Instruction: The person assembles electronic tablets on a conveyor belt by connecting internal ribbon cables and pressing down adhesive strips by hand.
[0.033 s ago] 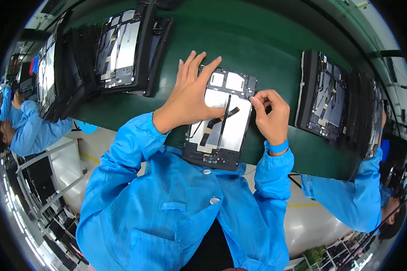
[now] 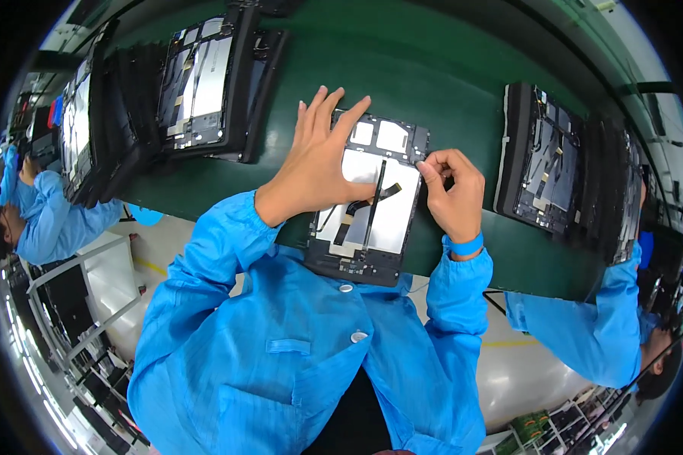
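Tablets point(image 2: 205, 83) flanking hands' tablet chassis point(image 2: 372, 205)

Your green bench point(image 2: 448, 68) carries one open tablet chassis point(image 2: 368, 201) before you, with stacked chassis trays left point(image 2: 205, 83) and right point(image 2: 542, 163).

Left hand point(image 2: 319, 163) flat on opened tablet point(image 2: 368, 205) — right hand point(image 2: 454, 193) pinching its edge on the green table point(image 2: 448, 76)
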The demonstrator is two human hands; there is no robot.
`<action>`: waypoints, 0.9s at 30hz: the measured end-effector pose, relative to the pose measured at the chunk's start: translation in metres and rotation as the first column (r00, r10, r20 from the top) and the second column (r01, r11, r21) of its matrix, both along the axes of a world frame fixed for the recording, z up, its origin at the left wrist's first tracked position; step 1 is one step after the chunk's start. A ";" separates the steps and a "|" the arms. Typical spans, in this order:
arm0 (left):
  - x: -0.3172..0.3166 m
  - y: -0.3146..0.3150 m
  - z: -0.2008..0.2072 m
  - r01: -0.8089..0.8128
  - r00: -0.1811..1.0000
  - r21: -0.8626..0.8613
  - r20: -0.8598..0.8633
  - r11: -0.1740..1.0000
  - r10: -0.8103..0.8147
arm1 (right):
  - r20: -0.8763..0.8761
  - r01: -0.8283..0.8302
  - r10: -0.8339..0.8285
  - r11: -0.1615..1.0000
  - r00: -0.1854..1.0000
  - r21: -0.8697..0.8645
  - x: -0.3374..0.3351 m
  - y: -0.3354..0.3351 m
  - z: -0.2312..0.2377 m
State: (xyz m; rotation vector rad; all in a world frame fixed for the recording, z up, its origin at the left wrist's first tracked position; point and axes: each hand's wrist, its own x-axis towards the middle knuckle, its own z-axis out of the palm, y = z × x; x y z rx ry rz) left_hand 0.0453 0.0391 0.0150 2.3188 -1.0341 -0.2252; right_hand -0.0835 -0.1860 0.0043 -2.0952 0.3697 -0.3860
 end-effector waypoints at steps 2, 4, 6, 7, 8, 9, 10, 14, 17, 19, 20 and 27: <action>-0.004 0.000 -0.001 0.003 0.999 -0.021 0.036 1.000 -0.002 | -0.009 -0.010 0.010 1.000 1.000 -0.007 0.000 -0.001 0.000; -0.006 -0.003 0.005 0.070 0.995 -0.028 0.071 0.997 -0.068 | -0.006 -0.026 0.026 1.000 1.000 0.010 -0.001 -0.003 -0.001; -0.007 -0.004 0.006 0.136 0.986 -0.035 0.107 0.990 -0.131 | -0.009 -0.007 0.007 0.999 1.000 0.040 -0.003 -0.004 -0.005; -0.008 -0.005 0.002 0.181 0.978 -0.054 0.112 0.982 -0.174 | -0.011 0.003 -0.002 0.998 1.000 0.070 -0.004 -0.007 -0.004; -0.009 -0.007 -0.001 0.226 0.969 -0.074 0.118 0.971 -0.217 | -0.015 0.003 -0.002 0.998 1.000 0.062 -0.004 -0.007 -0.002; -0.010 -0.006 -0.003 0.226 0.970 -0.083 0.117 0.971 -0.215 | -0.042 -0.009 0.013 0.995 0.999 0.097 -0.004 -0.006 -0.001; -0.009 -0.003 -0.005 0.243 0.964 -0.091 0.133 0.966 -0.230 | -0.066 -0.017 0.026 0.991 0.998 0.133 -0.004 -0.005 0.000; -0.010 -0.004 -0.012 0.275 0.954 -0.110 0.153 0.955 -0.257 | -0.098 -0.024 0.043 0.983 0.994 0.184 -0.004 -0.009 -0.001; -0.011 -0.006 -0.011 0.291 0.949 -0.100 0.155 0.952 -0.274 | -0.098 -0.037 0.057 0.981 0.994 0.190 -0.006 -0.012 0.000; -0.011 -0.007 -0.011 0.294 0.947 -0.091 0.164 0.951 -0.277 | -0.076 -0.031 0.047 0.979 0.996 0.201 -0.006 -0.013 -0.001; -0.011 -0.007 -0.011 0.295 0.946 -0.090 0.164 0.951 -0.278 | -0.053 -0.024 0.036 0.977 0.998 0.214 -0.006 -0.013 -0.002; -0.012 -0.015 -0.005 0.326 0.940 -0.083 0.135 0.942 -0.314 | -0.091 -0.011 0.036 0.963 0.995 0.269 -0.009 -0.020 -0.006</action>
